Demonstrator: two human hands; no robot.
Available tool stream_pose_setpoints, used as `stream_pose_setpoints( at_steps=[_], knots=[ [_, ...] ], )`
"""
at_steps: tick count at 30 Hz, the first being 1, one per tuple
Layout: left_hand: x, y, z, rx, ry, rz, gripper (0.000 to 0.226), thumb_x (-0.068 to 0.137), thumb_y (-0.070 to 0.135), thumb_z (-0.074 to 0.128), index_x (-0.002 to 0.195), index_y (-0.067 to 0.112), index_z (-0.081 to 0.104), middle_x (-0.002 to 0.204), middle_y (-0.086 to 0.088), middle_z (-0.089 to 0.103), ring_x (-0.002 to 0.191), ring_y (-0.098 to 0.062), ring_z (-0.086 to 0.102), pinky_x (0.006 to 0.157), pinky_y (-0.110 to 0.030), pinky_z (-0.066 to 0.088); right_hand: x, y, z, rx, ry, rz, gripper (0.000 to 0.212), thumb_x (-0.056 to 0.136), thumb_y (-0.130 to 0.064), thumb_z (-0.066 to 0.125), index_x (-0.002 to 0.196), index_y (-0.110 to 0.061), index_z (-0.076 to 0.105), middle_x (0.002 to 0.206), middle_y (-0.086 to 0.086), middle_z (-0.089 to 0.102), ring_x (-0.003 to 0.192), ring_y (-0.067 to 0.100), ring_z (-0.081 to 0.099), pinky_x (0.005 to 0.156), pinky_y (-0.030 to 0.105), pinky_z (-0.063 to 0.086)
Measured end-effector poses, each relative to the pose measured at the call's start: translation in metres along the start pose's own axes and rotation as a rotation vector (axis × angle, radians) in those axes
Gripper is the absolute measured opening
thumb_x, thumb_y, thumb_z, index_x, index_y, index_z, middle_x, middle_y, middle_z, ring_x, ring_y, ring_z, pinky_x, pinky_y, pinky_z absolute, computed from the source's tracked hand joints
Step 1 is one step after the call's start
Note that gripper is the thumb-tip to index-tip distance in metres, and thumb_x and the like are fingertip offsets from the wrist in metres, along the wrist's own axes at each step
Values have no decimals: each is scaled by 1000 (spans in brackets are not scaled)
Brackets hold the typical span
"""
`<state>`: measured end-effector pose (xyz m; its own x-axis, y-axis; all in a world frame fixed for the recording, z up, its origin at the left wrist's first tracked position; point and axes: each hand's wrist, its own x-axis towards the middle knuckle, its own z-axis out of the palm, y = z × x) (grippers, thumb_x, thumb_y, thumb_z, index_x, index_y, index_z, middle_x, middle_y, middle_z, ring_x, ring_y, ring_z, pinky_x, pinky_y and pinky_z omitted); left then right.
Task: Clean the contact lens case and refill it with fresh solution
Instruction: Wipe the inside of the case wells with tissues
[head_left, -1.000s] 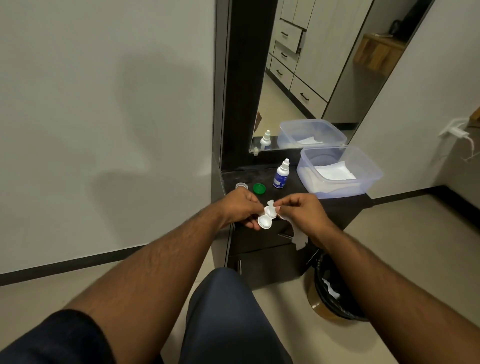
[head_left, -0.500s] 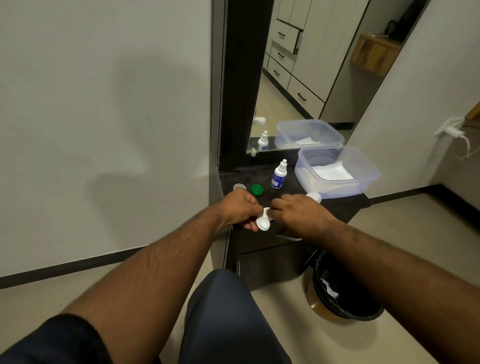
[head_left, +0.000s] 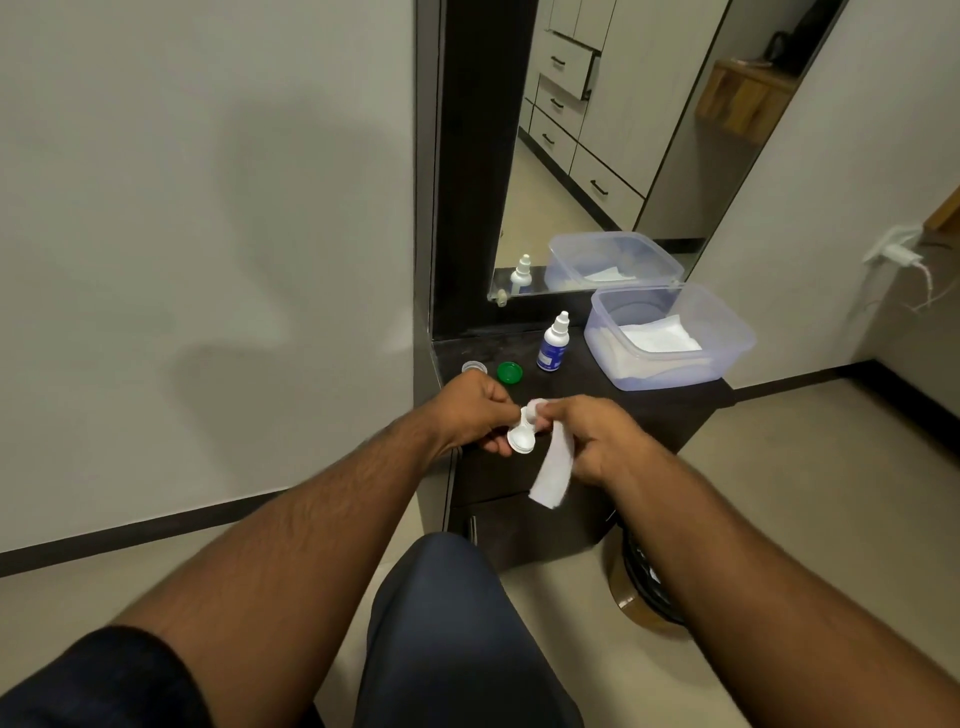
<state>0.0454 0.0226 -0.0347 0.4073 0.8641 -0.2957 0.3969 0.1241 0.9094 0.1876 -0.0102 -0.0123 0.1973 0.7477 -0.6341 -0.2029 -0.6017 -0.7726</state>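
- My left hand (head_left: 475, 410) pinches the white contact lens case (head_left: 522, 436) by one well, holding it up in front of the dark counter (head_left: 649, 410).
- My right hand (head_left: 587, 434) grips a white tissue (head_left: 553, 470), its wadded tip pressed to the upper well, the tail hanging loose.
- This looks like the wipe-dry step, caps off: the green cap (head_left: 509, 372) and clear cap (head_left: 474, 367) sit on the counter just beyond my left knuckles.
- The solution bottle (head_left: 552, 345) stands upright beside the tissue tub (head_left: 670, 340), untouched.
- Next, I reckon: finish the other well, drop the tissue in the bin (head_left: 644, 587), then set the case level for filling.
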Motion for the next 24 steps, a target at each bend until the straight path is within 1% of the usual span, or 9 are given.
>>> stream_pose_setpoints(
  at_steps=[2,4,5,7,9,11,15,20,24],
  knots=[
    [0,-2,2,3,14,9,12,90,6,60,87,-2,68,76,-14,69,50,-8,65,48,-16,52,-4,4,-8,373,-60,5,12,92,-3,51,97,-5,62,70,8,55,64,15,53,65,33,50],
    [1,-2,2,2,13,13,14,91,6,59,91,-5,68,81,-16,70,50,-7,64,48,-16,52,-6,6,-18,397,-36,-125,12,92,-5,53,98,-7,64,72,5,57,64,12,52,63,27,46],
    [1,-3,2,2,11,12,15,91,6,59,93,-6,67,83,-18,70,50,-7,64,48,-15,52,-7,6,-22,272,-2,-219,14,91,-7,55,101,-7,66,76,5,61,69,12,54,67,25,45],
    [2,-3,1,0,7,12,17,91,6,59,96,-7,67,85,-19,70,50,-7,65,48,-15,51,-7,4,-30,-195,62,-451,17,91,-11,59,104,-10,69,91,2,68,81,9,58,71,23,43],
    [2,-3,-1,2,-11,13,17,91,6,59,96,-7,68,80,-16,70,52,-7,65,49,-16,52,-4,0,-37,-656,10,-680,16,89,-14,62,101,-13,72,97,-3,67,87,5,59,72,19,43],
    [1,-3,-2,2,-28,11,16,91,6,59,96,-5,69,77,-13,70,53,-8,66,50,-16,53,0,-4,-38,-941,-90,-809,15,87,-12,64,99,-14,73,98,-1,68,90,9,62,79,22,47],
    [0,-2,-3,1,-45,11,15,91,6,59,96,-5,68,75,-12,70,55,-8,66,51,-16,53,6,-16,-32,-1261,-140,-947,20,85,-15,67,104,-17,69,105,0,68,98,14,62,85,27,48],
    [-1,-5,-2,16,-26,48,12,90,4,58,88,-3,67,76,-12,70,56,-9,66,53,-18,55,7,-34,-16,-1775,-301,-1048,28,90,-24,60,117,-18,61,116,1,63,108,16,56,87,22,40],
    [-1,-8,-1,24,-19,77,12,89,2,58,87,-6,67,73,-12,69,54,-11,66,51,-18,54,10,-37,-15,-1858,-306,-1110,25,91,-29,58,113,-17,62,112,1,64,104,16,57,88,27,46]
  ],
)
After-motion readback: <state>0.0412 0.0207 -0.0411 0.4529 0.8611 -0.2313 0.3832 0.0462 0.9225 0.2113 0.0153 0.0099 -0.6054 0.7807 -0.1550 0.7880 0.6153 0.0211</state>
